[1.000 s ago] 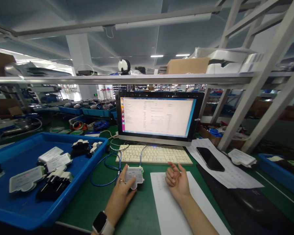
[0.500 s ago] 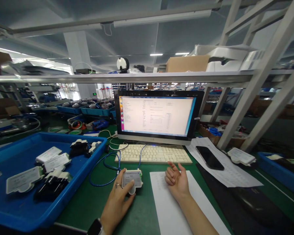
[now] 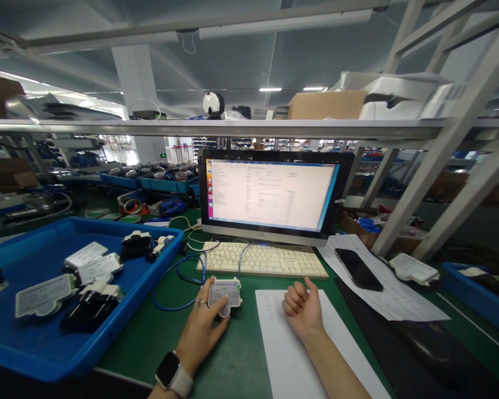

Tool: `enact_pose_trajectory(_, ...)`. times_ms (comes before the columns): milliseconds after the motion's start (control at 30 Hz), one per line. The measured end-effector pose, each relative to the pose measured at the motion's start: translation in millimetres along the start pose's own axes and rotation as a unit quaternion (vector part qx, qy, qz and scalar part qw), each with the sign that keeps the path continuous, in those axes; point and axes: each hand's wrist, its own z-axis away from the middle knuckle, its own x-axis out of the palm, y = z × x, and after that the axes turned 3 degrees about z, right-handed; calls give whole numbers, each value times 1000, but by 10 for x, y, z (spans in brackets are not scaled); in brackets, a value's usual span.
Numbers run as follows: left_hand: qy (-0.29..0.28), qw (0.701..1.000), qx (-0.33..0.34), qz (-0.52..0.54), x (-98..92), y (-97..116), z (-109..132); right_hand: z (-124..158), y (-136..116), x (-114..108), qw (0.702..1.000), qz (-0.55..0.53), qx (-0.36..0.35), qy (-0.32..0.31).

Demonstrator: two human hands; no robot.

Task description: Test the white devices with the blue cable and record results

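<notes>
My left hand (image 3: 203,327) grips a small white plastic module (image 3: 229,292) with a printed label, its thumb lying across the face and fingers along the left edge. A blue cable (image 3: 163,306) loops on the bench just left of the module, and a blue strand runs up from the module's top over the keyboard (image 3: 261,259). My right hand (image 3: 303,310) rests over a white paper sheet (image 3: 280,354), fingers curled into a loose fist with the thumb sticking up. Nothing shows in it.
A blue tray (image 3: 87,360) at left holds several similar modules (image 3: 45,296) and black parts. Behind the keyboard stands a lit monitor (image 3: 270,194). To the right lie a phone (image 3: 359,269) on papers, a black mouse (image 3: 428,346) and another white module (image 3: 413,268).
The fingers of my right hand have curled in further. My left hand keeps its hold on the module. The view has shifted slightly, with more of the watch showing.
</notes>
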Motion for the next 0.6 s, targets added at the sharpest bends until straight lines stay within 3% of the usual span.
enact_pose_trajectory(233,8,1000,-6,5,-20,24,-10,-44,29,-31,999,48,-12,23)
enact_pose_trajectory(600,0,1000,-3,2,-11,18,-5,-124,69,-150,996,59,23,66)
